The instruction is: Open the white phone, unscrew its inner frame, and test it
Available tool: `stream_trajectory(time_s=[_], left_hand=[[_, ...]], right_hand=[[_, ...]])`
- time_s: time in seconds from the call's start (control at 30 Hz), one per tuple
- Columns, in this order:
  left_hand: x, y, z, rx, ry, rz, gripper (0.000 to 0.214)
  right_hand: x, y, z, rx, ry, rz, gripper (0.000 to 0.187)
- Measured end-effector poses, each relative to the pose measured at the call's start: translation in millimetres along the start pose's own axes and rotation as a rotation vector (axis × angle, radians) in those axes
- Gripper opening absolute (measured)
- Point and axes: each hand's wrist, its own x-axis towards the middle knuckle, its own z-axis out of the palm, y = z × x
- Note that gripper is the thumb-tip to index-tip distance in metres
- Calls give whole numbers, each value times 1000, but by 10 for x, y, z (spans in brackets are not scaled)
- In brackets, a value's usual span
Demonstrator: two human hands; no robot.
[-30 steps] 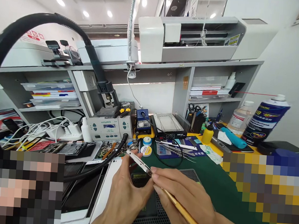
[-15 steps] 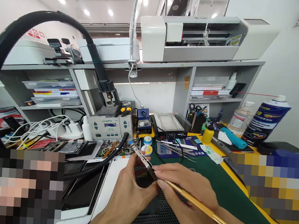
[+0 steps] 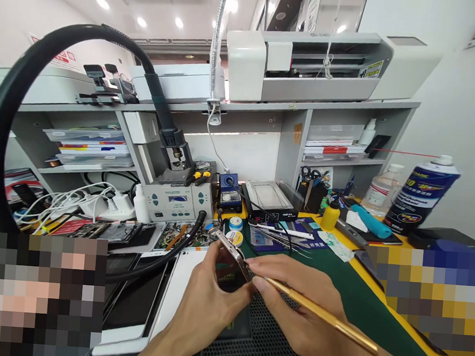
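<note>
My left hand [image 3: 202, 305] grips a thin phone [image 3: 232, 252] with a metal frame, tilted nearly edge-on to me, thumb at its near end and fingers behind it. In my right hand [image 3: 305, 305] is a slim gold-handled tool [image 3: 325, 314], held like a pen. Its tip is hidden by the fingers at the phone's near side, so I cannot tell what kind of tool it is. Right fingertips touch or nearly touch the phone's edge. Below both hands lies a black perforated mat [image 3: 258, 345] on a green work mat [image 3: 365, 303].
Large tablets [image 3: 135, 295] lie at left, crossed by a black hose [image 3: 167, 257]. Behind stand a soldering station [image 3: 179, 201], a heating plate [image 3: 271, 196] and small round tins [image 3: 234, 237]. Tweezers [image 3: 274, 237], a yellow bottle [image 3: 331, 216] and a spray can [image 3: 419, 196] stand or lie rightward.
The view has shifted slightly. Both hands keep their grips, and the rear end of the gold-handled tool has moved a little up and left.
</note>
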Motion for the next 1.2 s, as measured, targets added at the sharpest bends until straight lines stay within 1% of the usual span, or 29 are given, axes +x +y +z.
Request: stream_trajectory(time_s=[0.1, 0.17, 0.27, 0.4, 0.5, 0.6, 0.77, 0.9, 1.03, 1.13, 1.2], left_hand=[[9, -13, -11, -21, -13, -9, 46], [23, -23, -23, -53, -19, -29, 43], [42, -64, -49, -104, -18, -72, 44], [47, -158, -86, -98, -46, -80, 55], [44, -197, -98, -76, -65, -69, 55], [47, -186, -91, -91, -70, -66, 55], [45, -123, -55, -108, -20, -72, 55], [27, -110, -16, -75, 39, -54, 53], [9, -124, 22, 4, 102, -76, 56], [0, -128, 35, 33, 120, -77, 56], [-4, -133, 30, 31, 101, -61, 54]], right_hand=[[-22, 6, 8, -20, 24, -109, 29], [-25, -4, 1, -44, 44, -134, 32], [-19, -22, -11, -52, 32, -91, 29], [-33, 0, 11, -7, -5, -19, 25], [-60, 41, 41, 24, -21, -24, 27], [-89, 71, 59, 33, -38, -33, 29], [-119, 78, 66, 17, -49, -40, 31], [-131, 80, 85, -80, -33, -93, 33], [-164, 91, 109, -178, -52, -121, 36], [-169, 85, 104, -170, -29, -93, 35], [-150, 76, 85, -124, -25, -40, 32]])
